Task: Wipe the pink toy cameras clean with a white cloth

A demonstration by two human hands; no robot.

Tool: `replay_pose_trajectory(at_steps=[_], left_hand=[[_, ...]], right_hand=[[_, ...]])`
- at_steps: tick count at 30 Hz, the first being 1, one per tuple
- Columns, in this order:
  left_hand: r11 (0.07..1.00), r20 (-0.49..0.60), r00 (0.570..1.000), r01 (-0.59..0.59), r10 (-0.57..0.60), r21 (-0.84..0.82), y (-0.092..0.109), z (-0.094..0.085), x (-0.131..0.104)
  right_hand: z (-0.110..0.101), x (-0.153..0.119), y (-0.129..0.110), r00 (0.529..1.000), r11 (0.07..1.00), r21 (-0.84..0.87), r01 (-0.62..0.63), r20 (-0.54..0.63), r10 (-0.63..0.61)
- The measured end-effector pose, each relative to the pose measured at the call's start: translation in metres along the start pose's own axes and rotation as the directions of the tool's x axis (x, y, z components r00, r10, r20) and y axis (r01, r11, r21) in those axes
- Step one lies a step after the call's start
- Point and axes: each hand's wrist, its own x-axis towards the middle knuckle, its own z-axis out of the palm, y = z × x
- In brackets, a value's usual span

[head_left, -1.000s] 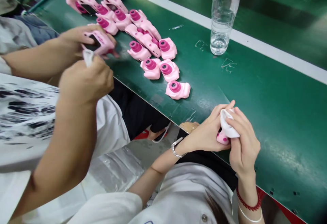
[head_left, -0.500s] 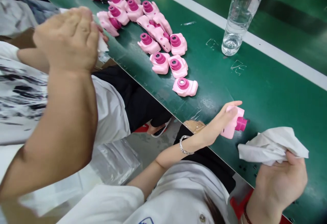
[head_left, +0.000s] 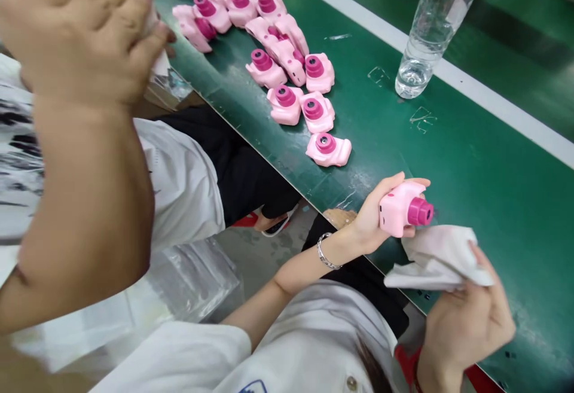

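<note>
A pink toy camera rests in my left hand, its dark pink lens pointing right, over the edge of the green table. Fingers show behind and below the camera's body. My right hand pinches a crumpled white cloth, which hangs just below and right of the lens. The nearest camera on the table lies up and left of my left hand, lens upward. Beyond it, several more pink cameras spread toward the upper left.
A clear bottle with some water stands near the white strip across the table. At the left, another person's arm and raised hand fill much of the view. Clear plastic bags lie below the table.
My left hand has turned the pink camera, so more of its body shows. My right hand has brought the cloth left, close to the lens. The other person's hand has shifted left.
</note>
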Motion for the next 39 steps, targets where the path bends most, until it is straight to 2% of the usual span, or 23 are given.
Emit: replay_pose_trajectory(at_steps=[1, 2, 4, 6, 8, 10, 13, 15, 18, 20, 21, 22, 24, 25, 26, 27, 29, 31, 33, 35, 36, 38, 39], left_hand=[[1.0, 0.047, 0.999, 0.019, -0.019, -0.004, 0.0, -0.003, 0.0], [0.999, 0.077, 0.997, 0.03, -0.029, -0.01, 0.0, -0.005, -0.001], [0.999, 0.09, 0.995, 0.034, -0.032, -0.018, -0.002, -0.006, -0.002], [1.0, 0.066, 0.998, 0.026, -0.025, -0.015, -0.006, -0.005, -0.003], [0.999, 0.005, 0.999, -0.044, 0.044, -0.016, -0.011, -0.004, -0.003], [0.988, -0.073, 0.985, -0.157, 0.156, -0.012, -0.014, -0.005, -0.002], [0.973, -0.126, 0.965, -0.232, 0.231, 0.005, -0.016, -0.013, -0.001], [0.977, -0.097, 0.972, -0.212, 0.214, 0.028, -0.016, -0.018, 0.0], [0.959, -0.055, 0.963, -0.256, 0.264, 0.119, -0.016, -0.018, 0.0], [0.908, -0.08, 0.923, -0.35, 0.376, 0.229, -0.018, -0.013, 0.001], [0.873, -0.089, 0.898, -0.388, 0.43, 0.297, -0.019, -0.012, 0.001], [0.837, -0.083, 0.881, -0.409, 0.466, 0.364, -0.021, -0.011, 0.002], [0.778, -0.027, 0.881, -0.403, 0.473, 0.482, -0.024, -0.013, 0.001], [0.753, 0.015, 0.89, -0.393, 0.455, 0.527, -0.025, -0.016, 0.0], [0.726, 0.06, 0.902, -0.381, 0.427, 0.573, -0.025, -0.021, -0.001], [0.693, 0.102, 0.915, -0.365, 0.39, 0.622, -0.024, -0.026, -0.003], [0.593, 0.177, 0.928, -0.348, 0.328, 0.726, -0.021, -0.036, -0.007], [0.455, 0.233, 0.913, -0.373, 0.335, 0.808, -0.017, -0.044, -0.009], [0.347, 0.284, 0.878, -0.423, 0.385, 0.837, -0.014, -0.048, -0.008], [0.307, 0.317, 0.85, -0.462, 0.42, 0.832, -0.013, -0.051, -0.006], [0.308, 0.324, 0.844, -0.473, 0.428, 0.825, -0.014, -0.052, -0.004], [0.322, 0.323, 0.837, -0.483, 0.441, 0.814, -0.015, -0.054, -0.002], [0.327, 0.32, 0.837, -0.484, 0.444, 0.812, -0.016, -0.054, -0.001]], right_hand=[[0.001, 0.003, -0.002, 0.99, 0.996, 0.007, -0.089, -0.111, 0.09], [0.003, 0.006, -0.005, 0.978, 0.992, 0.006, -0.124, -0.17, 0.123], [0.009, 0.01, -0.01, 0.988, 0.995, -0.072, -0.068, -0.147, 0.057], [0.016, 0.009, -0.012, 0.995, 0.983, -0.157, 0.095, 0.049, -0.089], [0.023, 0.004, -0.009, 0.938, 0.948, -0.166, 0.27, 0.267, -0.221], [0.028, -0.002, -0.005, 0.879, 0.916, -0.15, 0.372, 0.374, -0.295], [0.029, -0.005, -0.001, 0.885, 0.914, -0.165, 0.371, 0.361, -0.295], [0.024, -0.004, -0.003, 0.913, 0.948, -0.153, 0.279, 0.35, -0.212], [0.014, -0.002, -0.008, 0.965, 0.987, -0.073, 0.143, 0.232, -0.123], [0.011, -0.006, -0.01, 0.964, 0.972, -0.045, 0.232, 0.145, -0.223], [0.011, -0.009, -0.009, 0.935, 0.942, -0.059, 0.331, 0.153, -0.32], [0.012, -0.012, -0.007, 0.886, 0.894, -0.086, 0.441, 0.198, -0.418], [0.015, -0.016, 0.001, 0.784, 0.783, -0.146, 0.604, 0.288, -0.551], [0.017, -0.017, 0.006, 0.783, 0.767, -0.197, 0.61, 0.295, -0.547], [0.019, -0.015, 0.01, 0.823, 0.784, -0.261, 0.564, 0.259, -0.506], [0.019, -0.012, 0.015, 0.884, 0.827, -0.313, 0.466, 0.183, -0.429], [0.017, -0.002, 0.023, 0.983, 0.936, -0.302, 0.182, 0.027, -0.182], [0.013, 0.008, 0.028, 0.997, 0.981, -0.178, -0.077, 0.004, 0.079], [0.008, 0.017, 0.028, 0.975, 0.973, -0.103, -0.207, 0.06, 0.214], [0.006, 0.021, 0.023, 0.977, 0.969, -0.136, -0.204, 0.041, 0.212], [0.006, 0.023, 0.019, 0.987, 0.971, -0.182, -0.156, -0.005, 0.158], [0.011, 0.024, 0.013, 0.997, 0.951, -0.308, 0.032, -0.051, -0.05], [0.014, 0.024, 0.011, 0.984, 0.915, -0.365, 0.169, 0.007, -0.179]])
